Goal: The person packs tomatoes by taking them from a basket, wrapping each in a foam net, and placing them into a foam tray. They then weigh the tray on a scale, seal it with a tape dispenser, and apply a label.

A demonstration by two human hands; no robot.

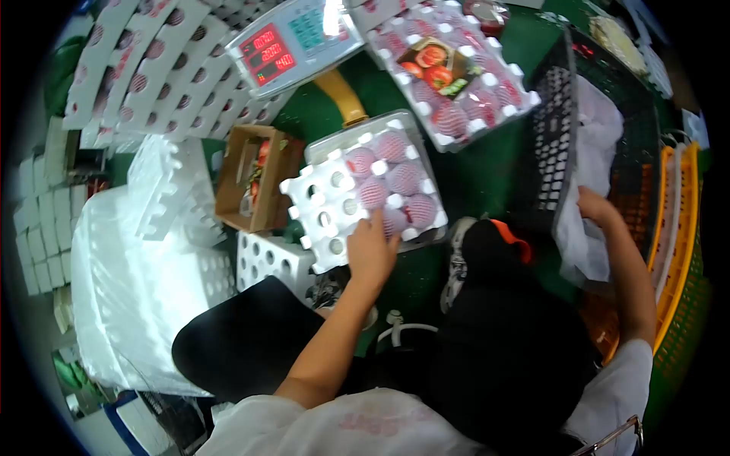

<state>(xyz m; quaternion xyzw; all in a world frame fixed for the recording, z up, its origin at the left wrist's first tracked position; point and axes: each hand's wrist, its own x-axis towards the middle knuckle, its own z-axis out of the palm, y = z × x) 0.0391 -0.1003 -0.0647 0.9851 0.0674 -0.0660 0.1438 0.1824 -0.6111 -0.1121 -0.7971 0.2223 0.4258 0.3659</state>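
Note:
A white foam tray (309, 216) rests on the scale platform (414, 121), several net-wrapped fruits (403, 178) in its right part and bare hollows in its left part. My left hand (370, 247) touches a net-wrapped fruit (394, 222) at the tray's near edge, its fingers curled around it. At the right, my right hand (597, 207) is closed on a white plastic liner (582, 243) at the near edge of a black crate (559, 114). Pale wrapped items (597, 114) lie inside the crate.
The scale display (296, 45) stands beyond the tray. A filled fruit tray with a label (449, 72) lies at the top. Left are a cardboard box (247, 178), stacked white trays (144, 76) and plastic-covered foam (152, 289). Yellow crates (680, 220) stand far right.

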